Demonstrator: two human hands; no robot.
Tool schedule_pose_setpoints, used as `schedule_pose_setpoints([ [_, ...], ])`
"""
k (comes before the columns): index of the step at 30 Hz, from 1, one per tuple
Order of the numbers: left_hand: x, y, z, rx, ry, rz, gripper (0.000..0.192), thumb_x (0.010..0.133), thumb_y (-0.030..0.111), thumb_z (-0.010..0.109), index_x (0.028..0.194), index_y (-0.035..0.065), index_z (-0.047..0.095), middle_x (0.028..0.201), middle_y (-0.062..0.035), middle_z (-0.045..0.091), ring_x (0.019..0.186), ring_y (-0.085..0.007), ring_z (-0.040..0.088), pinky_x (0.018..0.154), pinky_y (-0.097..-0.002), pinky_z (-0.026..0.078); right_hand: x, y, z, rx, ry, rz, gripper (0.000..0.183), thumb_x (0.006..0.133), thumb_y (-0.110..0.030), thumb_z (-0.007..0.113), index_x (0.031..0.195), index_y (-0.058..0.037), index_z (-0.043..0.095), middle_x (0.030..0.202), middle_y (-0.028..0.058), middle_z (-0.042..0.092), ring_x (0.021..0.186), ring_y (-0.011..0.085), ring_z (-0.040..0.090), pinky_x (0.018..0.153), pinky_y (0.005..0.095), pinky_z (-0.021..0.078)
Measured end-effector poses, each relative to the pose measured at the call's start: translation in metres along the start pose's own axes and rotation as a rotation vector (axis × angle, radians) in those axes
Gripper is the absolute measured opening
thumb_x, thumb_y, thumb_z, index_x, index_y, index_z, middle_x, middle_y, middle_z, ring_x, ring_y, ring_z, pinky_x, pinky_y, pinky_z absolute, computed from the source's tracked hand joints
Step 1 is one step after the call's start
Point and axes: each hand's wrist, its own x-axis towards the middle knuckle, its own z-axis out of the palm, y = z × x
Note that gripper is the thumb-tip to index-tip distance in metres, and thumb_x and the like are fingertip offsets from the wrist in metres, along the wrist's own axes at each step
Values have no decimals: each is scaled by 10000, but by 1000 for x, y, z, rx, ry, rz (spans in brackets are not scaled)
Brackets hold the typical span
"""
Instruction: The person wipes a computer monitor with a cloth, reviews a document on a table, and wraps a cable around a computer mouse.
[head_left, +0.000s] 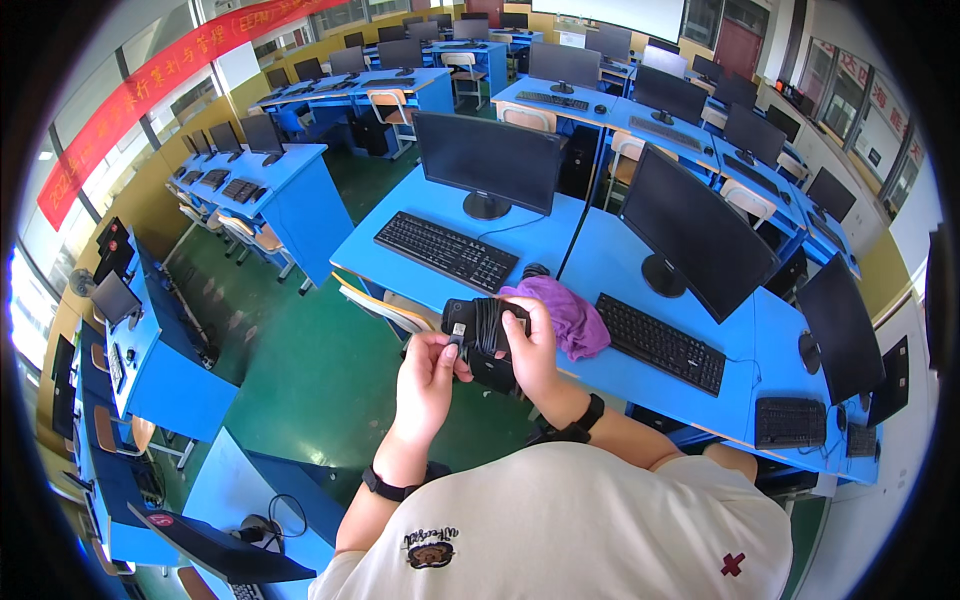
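Observation:
My right hand (531, 341) grips a flat black device (459, 313) whose black cable (490, 326) is wound several times around its middle. Between thumb and fingers, my left hand (429, 375) pinches the USB plug (458, 331) at the cable's end, metal tip up. Both hands are held in the air at the near edge of a blue desk (420, 202). A crumpled purple cloth (566, 315) lies on the desk just beyond my right hand. Behind the cloth, a small dark object (535, 271) is partly covered; its kind is unclear.
On the desk stand a black keyboard (446, 250) and a monitor (487, 161), with a second keyboard (660, 343) and monitor (694, 232) to the right. A wooden chair (386, 306) is tucked in at the left. Rows of computer desks surround a green floor (300, 360).

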Motion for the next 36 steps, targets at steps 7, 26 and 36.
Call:
schedule_pose_setpoints([
  [7,3,13,4,188,34,-56,123,961,25,565,1059,-18,504,701,-56,596,598,-115,593,544,-253,505,-7,-3,-6,-193,-41,-190,207,948,-18,554,1149,5,513,1167,128,592,1014,188,599,862,299,504],
  [26,-4,8,-12,324,67,-9,94,940,24,594,1003,-40,622,772,-57,639,675,-107,609,601,-237,496,-2,-13,1,-385,-261,-452,278,870,79,559,1138,9,527,1134,169,598,1012,291,639,845,340,523],
  [36,-10,-13,-5,150,195,47,133,981,49,544,1078,-23,600,827,-43,623,710,-95,567,667,-237,491,0,-7,12,-311,-201,-440,240,897,71,539,1132,21,521,1140,179,581,1049,276,610,891,343,501],
])
